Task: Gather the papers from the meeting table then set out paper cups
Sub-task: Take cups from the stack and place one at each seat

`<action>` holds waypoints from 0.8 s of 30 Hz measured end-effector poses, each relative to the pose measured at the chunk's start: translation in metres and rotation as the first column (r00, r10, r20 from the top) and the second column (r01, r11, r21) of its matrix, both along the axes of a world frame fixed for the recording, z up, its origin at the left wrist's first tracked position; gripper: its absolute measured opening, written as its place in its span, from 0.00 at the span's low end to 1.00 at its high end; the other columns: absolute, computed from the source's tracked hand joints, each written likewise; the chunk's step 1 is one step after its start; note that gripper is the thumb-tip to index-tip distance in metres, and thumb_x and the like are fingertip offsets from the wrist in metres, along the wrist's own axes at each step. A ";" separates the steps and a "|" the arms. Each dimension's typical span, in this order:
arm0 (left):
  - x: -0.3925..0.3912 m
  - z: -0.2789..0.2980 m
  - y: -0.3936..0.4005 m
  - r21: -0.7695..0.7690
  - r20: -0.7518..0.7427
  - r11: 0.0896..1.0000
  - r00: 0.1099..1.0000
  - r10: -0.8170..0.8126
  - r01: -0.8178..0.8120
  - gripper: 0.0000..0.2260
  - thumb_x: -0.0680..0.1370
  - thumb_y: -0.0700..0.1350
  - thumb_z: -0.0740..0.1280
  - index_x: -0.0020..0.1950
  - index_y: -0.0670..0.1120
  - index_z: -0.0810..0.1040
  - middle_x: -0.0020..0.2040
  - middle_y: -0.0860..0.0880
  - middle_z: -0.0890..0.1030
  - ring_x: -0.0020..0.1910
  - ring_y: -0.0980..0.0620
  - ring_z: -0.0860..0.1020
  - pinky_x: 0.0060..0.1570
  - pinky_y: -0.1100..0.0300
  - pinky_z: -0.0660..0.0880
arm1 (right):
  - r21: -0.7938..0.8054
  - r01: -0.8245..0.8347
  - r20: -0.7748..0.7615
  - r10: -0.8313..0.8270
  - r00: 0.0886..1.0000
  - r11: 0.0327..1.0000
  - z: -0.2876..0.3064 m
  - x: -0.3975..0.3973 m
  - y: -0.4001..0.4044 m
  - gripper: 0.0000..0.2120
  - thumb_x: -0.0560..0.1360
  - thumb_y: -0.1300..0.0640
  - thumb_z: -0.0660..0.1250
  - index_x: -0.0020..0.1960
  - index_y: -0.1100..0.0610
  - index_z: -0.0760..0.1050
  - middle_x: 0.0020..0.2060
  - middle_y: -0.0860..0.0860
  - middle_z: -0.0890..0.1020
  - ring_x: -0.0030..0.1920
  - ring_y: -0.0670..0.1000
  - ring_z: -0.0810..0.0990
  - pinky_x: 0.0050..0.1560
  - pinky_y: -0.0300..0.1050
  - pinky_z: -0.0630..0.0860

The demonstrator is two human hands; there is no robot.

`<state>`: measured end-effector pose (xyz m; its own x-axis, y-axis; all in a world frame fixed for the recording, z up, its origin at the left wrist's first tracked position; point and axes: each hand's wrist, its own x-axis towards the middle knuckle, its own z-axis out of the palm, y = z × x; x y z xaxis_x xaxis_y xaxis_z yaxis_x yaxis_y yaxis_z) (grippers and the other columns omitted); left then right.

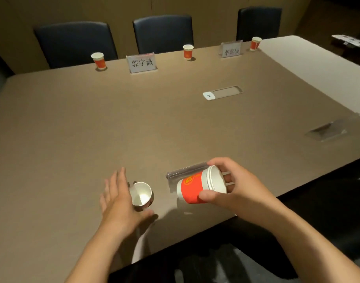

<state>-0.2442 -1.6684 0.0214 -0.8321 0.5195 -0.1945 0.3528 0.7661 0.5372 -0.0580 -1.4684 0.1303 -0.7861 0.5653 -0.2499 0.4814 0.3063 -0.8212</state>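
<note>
Near the counter's (72, 129) front edge, the spread left hand (119, 198) flanks an upright paper cup (141, 195) while the right hand (230, 183) grips the tilted cup stack (197, 185); cup-setting is underway, probably needing another cup peeled off.

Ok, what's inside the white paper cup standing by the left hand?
The white paper cup by the left hand stands upright and looks empty: only its white inner wall and bottom show. The near inner wall is hidden by the rim.
</note>
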 end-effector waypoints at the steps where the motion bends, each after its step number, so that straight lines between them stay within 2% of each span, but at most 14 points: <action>1: 0.011 0.021 0.012 0.009 -0.059 0.995 0.993 -0.100 0.101 0.61 0.58 0.59 0.81 0.79 0.52 0.44 0.80 0.52 0.47 0.79 0.50 0.41 0.76 0.49 0.41 | -0.015 0.001 -0.021 -0.001 1.000 1.000 0.002 0.007 0.006 0.31 0.62 0.47 0.81 0.61 0.39 0.72 0.53 0.39 0.79 0.51 0.42 0.81 0.53 0.44 0.81; 3: 0.040 0.062 0.043 0.058 -0.109 0.939 0.937 -0.332 0.340 0.56 0.60 0.62 0.79 0.79 0.56 0.48 0.78 0.59 0.52 0.78 0.59 0.42 0.76 0.53 0.38 | -0.047 0.003 -0.088 -0.007 0.996 0.999 0.003 0.022 0.020 0.31 0.60 0.45 0.81 0.59 0.40 0.72 0.52 0.41 0.80 0.51 0.44 0.82 0.55 0.48 0.81; 4: 0.056 0.078 0.062 0.090 -0.110 0.893 0.896 -0.431 0.440 0.53 0.60 0.63 0.78 0.78 0.58 0.52 0.75 0.62 0.55 0.76 0.63 0.46 0.77 0.54 0.41 | -0.074 0.000 -0.131 -0.009 0.991 0.997 0.005 0.032 0.029 0.31 0.59 0.43 0.81 0.58 0.40 0.73 0.52 0.43 0.81 0.51 0.46 0.83 0.55 0.51 0.81; 5: 0.069 0.089 0.078 0.125 -0.097 0.847 0.856 -0.507 0.516 0.50 0.61 0.64 0.78 0.77 0.59 0.56 0.73 0.64 0.59 0.73 0.66 0.51 0.78 0.54 0.47 | -0.111 -0.005 -0.169 -0.014 0.986 0.994 0.005 0.038 0.036 0.31 0.57 0.43 0.80 0.57 0.40 0.73 0.52 0.44 0.82 0.51 0.47 0.84 0.55 0.52 0.82; 7: 0.098 0.100 0.111 0.171 -0.120 0.783 0.801 -0.586 0.598 0.42 0.62 0.65 0.76 0.73 0.60 0.63 0.68 0.64 0.68 0.67 0.64 0.65 0.72 0.53 0.63 | -0.206 -0.018 -0.232 -0.031 0.972 0.978 0.009 0.059 0.055 0.31 0.59 0.46 0.81 0.58 0.42 0.72 0.53 0.45 0.82 0.52 0.47 0.85 0.55 0.50 0.82; 8: 0.115 0.101 0.130 0.192 -0.128 0.775 0.798 -0.589 0.603 0.39 0.63 0.65 0.75 0.72 0.60 0.65 0.65 0.62 0.72 0.64 0.61 0.69 0.67 0.53 0.68 | -0.243 -0.023 -0.258 -0.042 0.965 0.970 0.012 0.076 0.068 0.30 0.62 0.50 0.81 0.59 0.45 0.71 0.53 0.46 0.82 0.53 0.46 0.84 0.55 0.47 0.82; 10: 0.145 0.103 0.158 0.250 -0.145 0.767 0.806 -0.574 0.591 0.36 0.65 0.63 0.74 0.70 0.58 0.68 0.62 0.60 0.75 0.60 0.59 0.74 0.61 0.55 0.72 | -0.242 0.001 -0.301 -0.076 0.951 0.970 0.017 0.108 0.092 0.23 0.68 0.54 0.79 0.58 0.49 0.72 0.55 0.45 0.81 0.57 0.42 0.82 0.55 0.42 0.80; 12: 0.171 0.101 0.184 0.289 -0.178 0.753 0.806 -0.564 0.591 0.34 0.66 0.62 0.73 0.70 0.56 0.68 0.61 0.58 0.76 0.59 0.58 0.74 0.59 0.58 0.73 | -0.092 0.041 -0.296 -0.067 0.953 0.995 0.022 0.140 0.119 0.14 0.70 0.50 0.76 0.53 0.46 0.77 0.58 0.40 0.78 0.61 0.39 0.78 0.59 0.38 0.76; 14: 0.199 0.099 0.217 0.266 -0.226 0.730 0.777 -0.588 0.629 0.34 0.67 0.63 0.73 0.70 0.56 0.67 0.62 0.57 0.75 0.59 0.57 0.74 0.59 0.59 0.73 | 0.095 0.043 -0.241 -0.018 0.970 0.995 0.027 0.175 0.149 0.04 0.73 0.51 0.73 0.47 0.44 0.80 0.58 0.38 0.77 0.61 0.38 0.76 0.59 0.38 0.73; 17: 0.231 0.093 0.258 0.263 -0.241 0.710 0.757 -0.607 0.653 0.34 0.68 0.63 0.73 0.70 0.56 0.66 0.62 0.57 0.74 0.59 0.57 0.73 0.59 0.59 0.72 | 0.209 0.053 -0.183 -0.014 0.983 0.976 0.028 0.209 0.180 0.05 0.77 0.54 0.69 0.43 0.46 0.79 0.44 0.43 0.82 0.48 0.41 0.80 0.49 0.35 0.74; 19: 0.249 0.089 0.286 0.272 -0.233 0.707 0.757 -0.610 0.653 0.34 0.68 0.62 0.73 0.70 0.55 0.66 0.61 0.57 0.73 0.59 0.57 0.73 0.58 0.60 0.72 | 0.257 0.104 -0.182 -0.057 0.982 0.961 0.029 0.227 0.199 0.08 0.78 0.55 0.69 0.40 0.46 0.76 0.37 0.46 0.82 0.42 0.42 0.79 0.43 0.32 0.72; 21: 0.250 0.089 0.291 0.249 -0.219 0.708 0.750 -0.624 0.661 0.34 0.69 0.61 0.74 0.70 0.54 0.66 0.61 0.56 0.73 0.58 0.56 0.73 0.58 0.60 0.71 | 0.244 0.181 -0.200 -0.133 0.971 0.953 0.029 0.228 0.206 0.11 0.78 0.57 0.68 0.38 0.47 0.75 0.34 0.45 0.79 0.38 0.40 0.77 0.39 0.29 0.72; 24: 0.260 0.078 0.344 0.227 -0.148 0.733 0.767 -0.625 0.641 0.33 0.70 0.60 0.74 0.70 0.55 0.65 0.61 0.56 0.70 0.60 0.55 0.70 0.60 0.59 0.70 | 0.261 0.329 -0.260 -0.262 0.929 0.908 0.031 0.260 0.266 0.10 0.77 0.59 0.68 0.39 0.50 0.75 0.31 0.44 0.77 0.33 0.37 0.75 0.35 0.26 0.70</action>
<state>0.0163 -1.3244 0.0999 -0.2986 0.9529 0.0541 0.7436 0.1967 0.6390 0.2020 -1.2024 0.1614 -0.5865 0.8010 0.1200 0.4102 0.4215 -0.8088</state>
